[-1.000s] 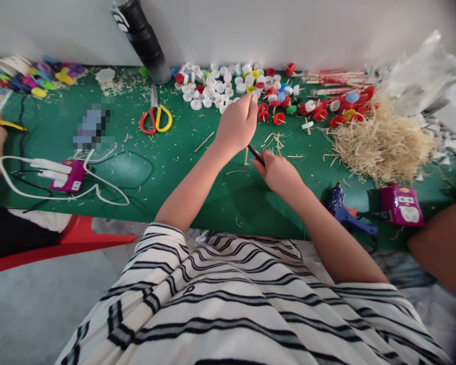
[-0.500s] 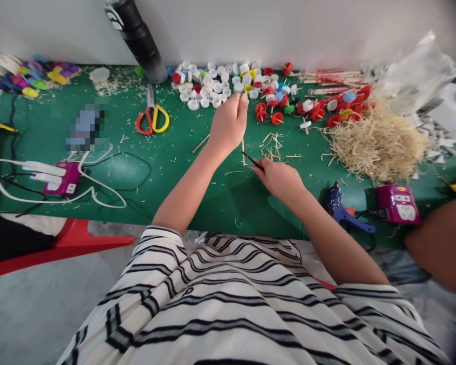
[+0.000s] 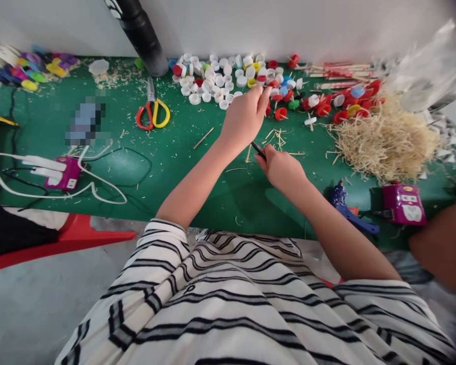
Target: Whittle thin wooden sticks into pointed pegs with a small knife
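My left hand [image 3: 245,114] is closed, its fingertips pinched near the front edge of the bottle caps. From beneath it comes the lower end of a thin wooden stick [image 3: 248,154]; the hand hides the rest and the grip itself. My right hand [image 3: 283,167] is wrapped around a slim black pointed tool [image 3: 258,150], whose kind I cannot make out. The tool's tip lies close to the stick; whether they touch is unclear. Thin wood shavings [image 3: 275,137] lie just beyond the right hand. Another stick [image 3: 203,138] rests left of my left wrist.
White and coloured bottle caps [image 3: 209,81] spread along the wall, some red ones with sticks. Scissors [image 3: 152,111] and a black bottle [image 3: 144,40] stand left. At right are a shavings heap [image 3: 383,139], a blue glue gun [image 3: 342,203] and a purple box [image 3: 405,204].
My left hand has moved right and slightly away, and the stick under it now slants with less showing. My right hand, with the black tool, has shifted slightly right and away.
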### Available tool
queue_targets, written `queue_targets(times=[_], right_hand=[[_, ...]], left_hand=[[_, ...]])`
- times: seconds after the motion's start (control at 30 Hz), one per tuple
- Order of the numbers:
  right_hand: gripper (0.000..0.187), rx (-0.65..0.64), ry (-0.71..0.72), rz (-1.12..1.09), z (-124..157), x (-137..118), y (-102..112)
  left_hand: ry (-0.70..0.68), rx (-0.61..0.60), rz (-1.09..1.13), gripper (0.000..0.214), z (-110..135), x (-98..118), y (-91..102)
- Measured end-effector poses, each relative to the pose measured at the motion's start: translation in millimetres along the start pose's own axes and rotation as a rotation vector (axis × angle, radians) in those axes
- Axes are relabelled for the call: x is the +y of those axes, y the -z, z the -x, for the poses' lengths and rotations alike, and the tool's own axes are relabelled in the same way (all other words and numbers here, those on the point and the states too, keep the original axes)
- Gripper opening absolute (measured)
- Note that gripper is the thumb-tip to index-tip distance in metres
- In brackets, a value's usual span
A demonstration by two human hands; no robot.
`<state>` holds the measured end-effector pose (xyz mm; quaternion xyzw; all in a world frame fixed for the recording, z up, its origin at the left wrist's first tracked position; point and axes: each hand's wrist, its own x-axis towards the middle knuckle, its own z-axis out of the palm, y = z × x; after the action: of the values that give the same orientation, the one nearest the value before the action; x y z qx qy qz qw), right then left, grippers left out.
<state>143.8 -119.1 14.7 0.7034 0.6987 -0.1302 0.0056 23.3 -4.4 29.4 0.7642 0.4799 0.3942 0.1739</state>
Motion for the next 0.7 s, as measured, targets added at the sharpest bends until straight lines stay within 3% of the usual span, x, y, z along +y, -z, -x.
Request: queue_targets(times=[0.3, 0.7], right_hand=[[0.043, -0.026, -0.026, -0.032, 5.9, 0.1, -7.8], [0.041, -0.05, -0.046, -0.036, 15.8, 1.7, -8.5]], left_hand=[[0.007, -0.026, -0.04, 0.068, 5.1, 5.9, 5.4], [-0.006, -0.03, -0.056, 0.065, 6.4, 16.2, -3.3]])
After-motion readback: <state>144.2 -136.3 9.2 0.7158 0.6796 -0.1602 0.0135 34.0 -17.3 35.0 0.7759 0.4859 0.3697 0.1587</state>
